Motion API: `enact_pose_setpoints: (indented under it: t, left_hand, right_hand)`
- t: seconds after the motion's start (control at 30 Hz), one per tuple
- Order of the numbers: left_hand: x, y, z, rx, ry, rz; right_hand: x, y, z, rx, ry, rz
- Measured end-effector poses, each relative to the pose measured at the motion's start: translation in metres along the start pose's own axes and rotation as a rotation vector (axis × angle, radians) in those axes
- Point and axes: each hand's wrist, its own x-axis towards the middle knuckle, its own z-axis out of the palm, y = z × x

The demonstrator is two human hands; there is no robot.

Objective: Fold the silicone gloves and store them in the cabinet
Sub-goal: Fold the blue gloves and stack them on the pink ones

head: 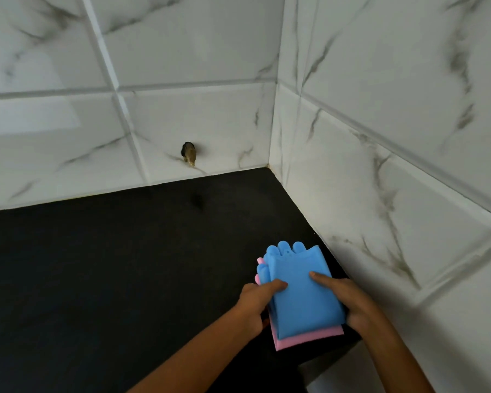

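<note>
A folded blue silicone glove (301,290) lies on top of a folded pink silicone glove (309,337), forming one stack near the right end of the black countertop (111,279). Only the pink glove's near edge and a strip on its left side show. My left hand (257,303) grips the stack's left side, thumb on top of the blue glove. My right hand (352,302) grips the right side, thumb also on top. Whether the stack rests on the counter or is slightly lifted is unclear. No cabinet is in view.
White marble-pattern tiled walls (182,123) meet in a corner behind and to the right of the stack. A small dark hole with a stub (189,153) sits low in the back wall. The counter's right end (335,353) drops off just below the stack.
</note>
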Motion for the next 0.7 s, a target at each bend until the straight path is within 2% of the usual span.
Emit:
enact_pose_setpoints:
  t: [0.2, 0.43, 0.7]
  left_hand:
    - [-0.021, 0.006, -0.053, -0.030, 0.040, 0.061]
    - [-0.069, 0.004, -0.163, -0.108, 0.180, 0.145]
    - [-0.100, 0.002, -0.268, -0.132, 0.353, 0.215]
  right_hand:
    - [-0.015, 0.002, 0.054, 0.049, -0.124, -0.002]
    - [-0.049, 0.004, 0.167, -0.015, -0.348, 0.057]
    - [-0.093, 0.012, 0.279, -0.126, -0.400, 0.071]
